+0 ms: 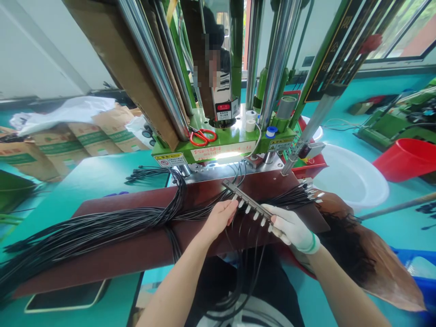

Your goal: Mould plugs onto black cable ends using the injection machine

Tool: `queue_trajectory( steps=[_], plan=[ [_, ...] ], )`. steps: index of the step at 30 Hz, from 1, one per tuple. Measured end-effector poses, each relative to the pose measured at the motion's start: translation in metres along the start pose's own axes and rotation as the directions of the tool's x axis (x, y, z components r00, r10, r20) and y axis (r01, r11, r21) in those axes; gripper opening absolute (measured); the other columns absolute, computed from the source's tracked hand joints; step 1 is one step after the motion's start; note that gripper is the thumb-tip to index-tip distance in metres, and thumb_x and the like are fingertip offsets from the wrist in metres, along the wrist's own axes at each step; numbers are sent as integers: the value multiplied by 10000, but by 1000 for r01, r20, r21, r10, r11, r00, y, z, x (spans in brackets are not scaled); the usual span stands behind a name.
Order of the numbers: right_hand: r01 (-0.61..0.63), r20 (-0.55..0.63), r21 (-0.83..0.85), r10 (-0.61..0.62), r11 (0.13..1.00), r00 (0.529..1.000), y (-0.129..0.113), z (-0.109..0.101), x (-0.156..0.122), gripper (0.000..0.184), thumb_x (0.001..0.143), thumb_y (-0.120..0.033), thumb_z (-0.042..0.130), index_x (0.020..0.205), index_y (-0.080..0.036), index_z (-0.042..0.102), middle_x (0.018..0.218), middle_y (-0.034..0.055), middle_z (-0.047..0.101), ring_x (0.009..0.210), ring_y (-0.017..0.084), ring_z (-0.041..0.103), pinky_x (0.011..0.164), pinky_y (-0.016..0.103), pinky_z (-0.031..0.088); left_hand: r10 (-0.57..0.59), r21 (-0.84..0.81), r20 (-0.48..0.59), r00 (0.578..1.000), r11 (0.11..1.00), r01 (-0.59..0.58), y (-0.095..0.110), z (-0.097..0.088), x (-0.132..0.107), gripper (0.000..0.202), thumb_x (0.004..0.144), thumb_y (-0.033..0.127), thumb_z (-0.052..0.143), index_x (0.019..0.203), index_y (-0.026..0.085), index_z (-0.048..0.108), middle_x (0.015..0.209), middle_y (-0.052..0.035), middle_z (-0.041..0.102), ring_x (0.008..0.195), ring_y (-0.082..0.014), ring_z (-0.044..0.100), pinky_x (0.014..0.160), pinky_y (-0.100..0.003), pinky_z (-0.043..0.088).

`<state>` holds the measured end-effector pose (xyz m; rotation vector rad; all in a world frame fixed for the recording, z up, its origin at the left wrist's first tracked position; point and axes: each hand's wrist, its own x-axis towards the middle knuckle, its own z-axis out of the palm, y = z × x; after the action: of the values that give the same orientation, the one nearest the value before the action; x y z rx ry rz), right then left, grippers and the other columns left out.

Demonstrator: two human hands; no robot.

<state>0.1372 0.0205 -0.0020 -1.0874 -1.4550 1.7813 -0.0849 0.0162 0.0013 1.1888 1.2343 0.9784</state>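
Note:
A narrow metal bar (pixel 251 200) is held at a slant above the brown board, with several silver cable connectors (pixel 255 216) seated in a row along its near side. Thin black cables hang from them toward my lap. My right hand (pixel 293 227), in a white fingerless-tipped glove with a green cuff, grips the bar's right end. My bare left hand (pixel 220 220) is closed near the bar's left end, its fingertips pinching a connector there; the exact contact is partly hidden. A long bundle of black cables (pixel 112 222) lies on the board to the left of my hands.
A green press machine (pixel 207 150) with steel columns stands ahead, red scissors (pixel 203 137) on its ledge. More cables with connectors (pixel 296 195) lie right on the brown board (pixel 136 254). A white tub (pixel 350 177) and red bucket (pixel 408 159) stand right; paper sacks (pixel 85 141) stand left.

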Motion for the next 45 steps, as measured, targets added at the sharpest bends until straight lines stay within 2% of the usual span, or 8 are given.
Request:
queue_trajectory(
  steps=[7,13,19,23,30,35,39,45],
  plan=[
    [122,99,-115,-111,986,989,1,1,0,577,827,-442,458,1271,-75,422,523,-34,422,415,59,320,371,202,235,-19,-62,27,999,998,21,-4,-3,1,486,761,565,448,482,190,317,398,77,276,368,-46,244,393,-207,213],
    [122,79,-125,-113,985,990,3,-10,-4,506,834,-412,454,1263,-143,438,741,36,550,455,61,346,410,216,281,38,228,0,999,973,-37,-10,9,17,480,813,546,338,493,188,338,425,57,318,407,-73,320,449,-224,262],
    [91,-69,-207,-107,974,992,-12,-29,-24,438,723,-378,612,1108,-174,569,999,95,600,828,197,549,733,313,459,104,757,47,993,645,-103,14,31,20,353,831,458,339,724,176,523,652,-40,572,645,-192,547,607,-289,359],
    [-37,-97,-346,4,938,995,-24,-61,-24,374,678,-422,613,924,-140,627,779,79,614,695,176,557,614,279,472,116,842,62,991,527,-114,27,24,10,309,803,426,431,1003,207,517,744,-36,625,734,-214,586,661,-301,388],
    [-32,132,-792,223,610,966,-73,-77,47,265,695,-261,465,865,-160,643,630,5,605,416,88,468,409,210,369,372,821,-41,927,541,-181,30,-10,19,149,819,302,443,880,206,540,798,-17,578,815,-174,523,722,-279,393],
    [316,322,-877,-45,362,946,-66,-53,111,186,612,-175,517,700,-168,681,699,24,611,709,165,567,684,262,435,446,878,-184,876,476,-58,13,-28,29,224,821,315,452,977,183,543,975,-63,543,926,-213,466,779,-338,380],
    [369,326,-875,-182,314,928,-58,-53,137,186,597,-161,560,726,-182,692,842,42,606,829,190,554,797,294,415,433,885,-219,874,465,-9,-2,-32,30,280,854,373,387,999,190,542,1003,-69,545,982,-239,443,784,-366,368],
    [282,142,-902,-392,328,909,-95,-47,203,250,824,-165,427,998,-147,606,1036,92,590,984,209,524,885,388,394,443,891,-150,884,448,-73,-2,-28,32,303,864,388,363,997,196,556,984,-69,559,938,-237,452,776,-381,351]
  ],
)
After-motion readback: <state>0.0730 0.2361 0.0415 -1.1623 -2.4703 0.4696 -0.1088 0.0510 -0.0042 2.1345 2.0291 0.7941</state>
